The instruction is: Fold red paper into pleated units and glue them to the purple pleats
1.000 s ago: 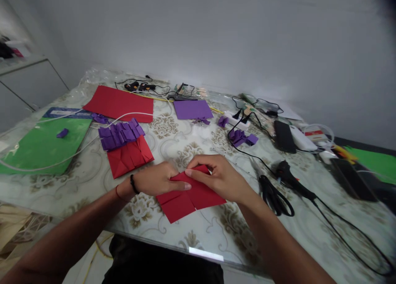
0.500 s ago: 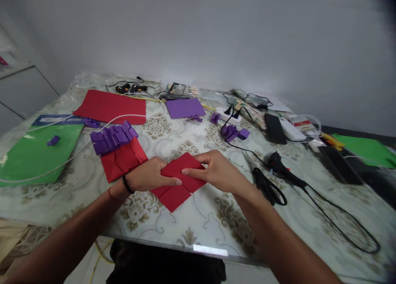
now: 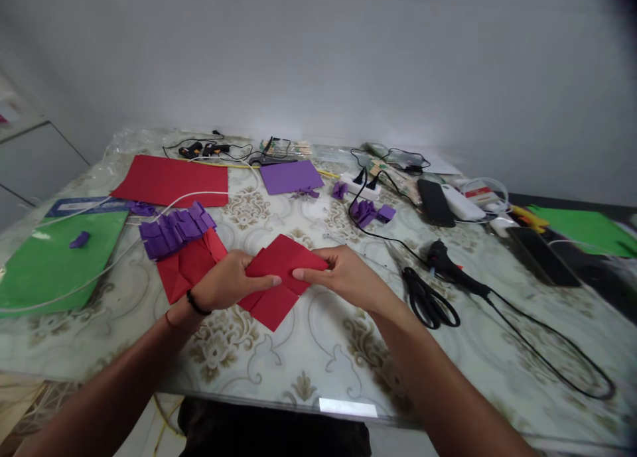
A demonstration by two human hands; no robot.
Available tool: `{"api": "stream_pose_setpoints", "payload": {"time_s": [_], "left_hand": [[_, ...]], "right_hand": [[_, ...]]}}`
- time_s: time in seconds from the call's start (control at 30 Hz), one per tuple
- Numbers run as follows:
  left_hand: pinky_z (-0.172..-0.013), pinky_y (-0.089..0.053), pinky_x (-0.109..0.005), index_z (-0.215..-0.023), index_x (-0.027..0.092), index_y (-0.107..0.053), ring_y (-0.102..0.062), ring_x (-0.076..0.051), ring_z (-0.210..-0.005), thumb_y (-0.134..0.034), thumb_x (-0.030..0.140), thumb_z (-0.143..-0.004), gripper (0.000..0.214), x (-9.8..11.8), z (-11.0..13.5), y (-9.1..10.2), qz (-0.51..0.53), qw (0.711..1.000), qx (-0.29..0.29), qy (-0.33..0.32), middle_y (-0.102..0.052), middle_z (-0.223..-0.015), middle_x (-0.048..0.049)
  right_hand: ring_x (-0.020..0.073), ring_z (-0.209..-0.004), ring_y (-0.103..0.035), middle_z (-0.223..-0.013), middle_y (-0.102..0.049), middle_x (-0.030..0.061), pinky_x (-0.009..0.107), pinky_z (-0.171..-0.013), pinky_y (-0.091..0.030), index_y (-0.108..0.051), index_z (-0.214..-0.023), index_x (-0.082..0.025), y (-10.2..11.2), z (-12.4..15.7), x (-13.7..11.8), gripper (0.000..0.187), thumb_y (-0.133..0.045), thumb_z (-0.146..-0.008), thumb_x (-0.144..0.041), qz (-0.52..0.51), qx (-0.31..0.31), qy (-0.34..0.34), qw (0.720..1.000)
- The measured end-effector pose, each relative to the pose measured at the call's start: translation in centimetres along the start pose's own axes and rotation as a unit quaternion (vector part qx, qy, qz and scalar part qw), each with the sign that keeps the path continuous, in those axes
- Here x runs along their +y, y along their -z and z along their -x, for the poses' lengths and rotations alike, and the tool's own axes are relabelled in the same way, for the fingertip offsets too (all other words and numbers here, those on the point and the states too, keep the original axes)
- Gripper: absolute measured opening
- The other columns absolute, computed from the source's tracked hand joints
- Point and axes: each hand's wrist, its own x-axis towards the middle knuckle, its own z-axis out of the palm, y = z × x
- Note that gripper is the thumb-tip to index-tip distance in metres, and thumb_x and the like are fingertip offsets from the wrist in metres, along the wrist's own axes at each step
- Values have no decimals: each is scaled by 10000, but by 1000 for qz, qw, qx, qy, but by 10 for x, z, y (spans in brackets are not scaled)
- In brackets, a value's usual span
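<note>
In the head view, the left hand [image 3: 226, 282] and right hand [image 3: 346, 276] each pinched the creased red paper [image 3: 279, 271] in a firm grip, over the patterned surface [image 3: 233, 377]. Pleated purple paper [image 3: 176, 229] lay leftward; scissors [image 3: 428, 299] and a glue gun [image 3: 455, 271] lay rightward.

between left hand [image 3: 231, 281] and right hand [image 3: 348, 278]: paper [image 3: 284, 253] | on table [image 3: 321, 361], right: scissors [image 3: 423, 291], then glue gun [image 3: 455, 271] | behind paper, rightward: power strip [image 3: 367, 192] | behind left hand, leftward: frill [image 3: 176, 230]
</note>
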Motion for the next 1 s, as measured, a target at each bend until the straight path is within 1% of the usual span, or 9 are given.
{"api": "stream_pose_setpoints", "payload": {"time_s": [0.07, 0.13, 0.23, 0.33, 0.6, 0.73, 0.8, 0.9, 1.0], "left_hand": [[-472, -464, -212, -698, 135, -741, -644, -161, -554, -831, 522, -763, 403, 0, -1, -3, 26, 999, 33, -5, -706, -631, -26], [-600, -589, -269, -864, 132, -797, -744, -219, -695, -802, 559, -800, 432, 0, -1, -7, 75, 996, 54, -9, -795, -802, -75], [-770, -661, -360, -974, 127, -828, -802, -284, -842, -884, 535, -742, 472, 2, -1, -13, 192, 980, 55, 4, -836, -933, -118], [-781, -674, -383, -966, 119, -844, -813, -302, -837, -962, 451, -674, 458, 2, -2, -16, 245, 968, 47, 14, -846, -932, -129], [-723, -678, -342, -968, 127, -851, -819, -293, -842, -934, 444, -742, 398, -6, -3, -15, 205, 977, 66, 0, -853, -991, -121], [-784, -683, -360, -957, 123, -843, -818, -305, -885, -947, 431, -727, 398, -4, -2, -20, 224, 968, 112, -6, -852, -1003, -116], [-805, -688, -371, -961, 129, -841, -820, -311, -897, -961, 409, -700, 401, 0, -2, -23, 265, 956, 128, 1, -854, -980, -109], [-817, -696, -400, -974, 134, -836, -826, -323, -871, -978, 362, -653, 419, 6, 0, -26, 323, 939, 120, 22, -854, -942, -111], [-782, -698, -391, -967, 130, -833, -828, -321, -830, -988, 328, -627, 423, 9, 1, -24, 346, 931, 105, 41, -854, -927, -118]], "right_hand": [[167, -652, -620, -703, -732, 29, 291, -638, -469, -774, -729, -172, 0, -1, 3, 441, -866, -743, -604, -31, -2, 11, 999], [161, -654, -621, -685, -727, 35, 295, -663, -475, -751, -680, -173, -1, -1, 6, 468, -841, -774, -622, -49, 11, 29, 998], [157, -650, -622, -686, -724, 34, 300, -673, -481, -754, -696, -177, -7, -2, 11, 465, -808, -819, -622, -65, 43, 46, 996], [155, -642, -629, -686, -722, 29, 299, -665, -493, -761, -712, -180, -12, -2, 14, 445, -826, -804, -610, -78, 57, 43, 994], [157, -646, -636, -685, -711, 25, 302, -661, -508, -744, -718, -179, -12, 1, 16, 443, -833, -796, -606, -97, 56, 43, 993], [170, -739, -697, -818, -764, 37, 310, -730, -547, -740, -879, -179, -17, 2, 18, 408, -842, -810, -567, -131, 35, 63, 989], [168, -746, -710, -832, -771, 19, 311, -746, -556, -695, -969, -199, -22, 2, 19, 396, -866, -802, -515, -158, 52, 73, 983], [150, -695, -699, -761, -733, -46, 291, -714, -558, -582, -1029, -252, -32, 3, 20, 402, -871, -816, -431, -206, 112, 116, 965], [142, -725, -705, -805, -735, -33, 274, -705, -565, -610, -1023, -251, -36, 5, 21, 308, -843, -853, -358, -181, 142, 171, 958]]}}
